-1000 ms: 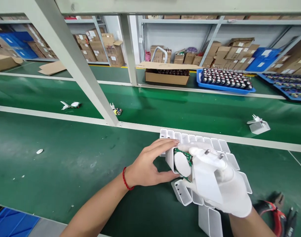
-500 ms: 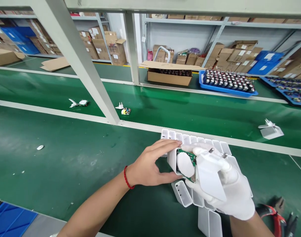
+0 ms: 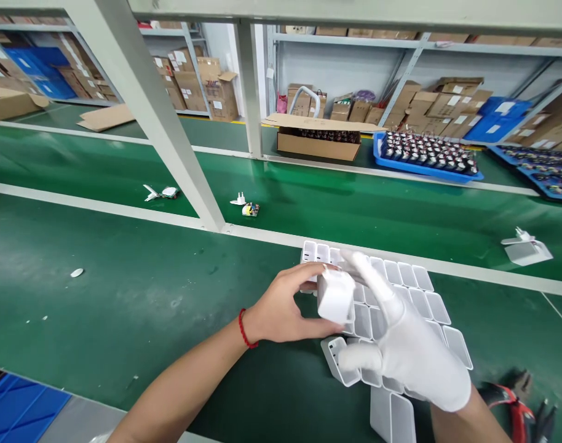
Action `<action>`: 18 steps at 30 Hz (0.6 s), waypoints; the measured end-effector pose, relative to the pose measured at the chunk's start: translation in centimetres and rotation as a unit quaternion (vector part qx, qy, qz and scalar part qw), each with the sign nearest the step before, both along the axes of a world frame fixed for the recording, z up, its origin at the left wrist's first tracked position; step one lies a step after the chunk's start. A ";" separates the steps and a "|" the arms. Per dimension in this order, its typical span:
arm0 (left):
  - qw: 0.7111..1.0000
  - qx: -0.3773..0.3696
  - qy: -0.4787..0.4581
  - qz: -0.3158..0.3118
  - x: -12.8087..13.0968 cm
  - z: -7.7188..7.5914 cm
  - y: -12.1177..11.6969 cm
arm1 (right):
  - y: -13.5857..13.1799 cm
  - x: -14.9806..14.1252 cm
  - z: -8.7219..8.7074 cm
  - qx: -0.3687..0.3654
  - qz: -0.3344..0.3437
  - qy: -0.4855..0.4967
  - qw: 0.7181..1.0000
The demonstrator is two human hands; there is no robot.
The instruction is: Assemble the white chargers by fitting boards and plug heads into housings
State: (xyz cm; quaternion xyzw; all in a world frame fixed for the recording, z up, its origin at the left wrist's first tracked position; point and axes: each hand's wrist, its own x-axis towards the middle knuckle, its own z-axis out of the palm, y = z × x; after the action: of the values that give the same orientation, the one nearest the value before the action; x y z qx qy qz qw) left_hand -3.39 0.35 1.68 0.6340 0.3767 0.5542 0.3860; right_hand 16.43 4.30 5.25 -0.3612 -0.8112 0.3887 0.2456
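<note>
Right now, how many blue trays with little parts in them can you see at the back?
2: one blue tray beside the cardboard box, another blue tray cut off by the right edge. More may be hidden beyond.

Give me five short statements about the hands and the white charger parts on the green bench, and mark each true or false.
1. The left hand is bare, with a red cord at the wrist. True.
2. The left hand holds a white charger housing. True.
3. The right hand is bare. False: it wears a white glove.
4. The empty white shells lie in rows on the green bench. True.
5. The blue tray sits under the hands. False: it lies across the belt.
</note>
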 end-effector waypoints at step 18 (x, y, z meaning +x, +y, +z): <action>0.996 -0.060 -0.055 0.043 1.3 1.5 -2.3 | -0.7 -2.4 -1.3 -0.164 -0.013 0.087 0.983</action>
State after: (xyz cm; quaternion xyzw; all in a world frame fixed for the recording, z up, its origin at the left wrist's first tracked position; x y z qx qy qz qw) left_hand -2.12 -1.94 3.15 0.5615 0.4138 0.5811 0.4194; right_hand 14.04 3.59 3.99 -0.3716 -0.7074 0.5431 0.2579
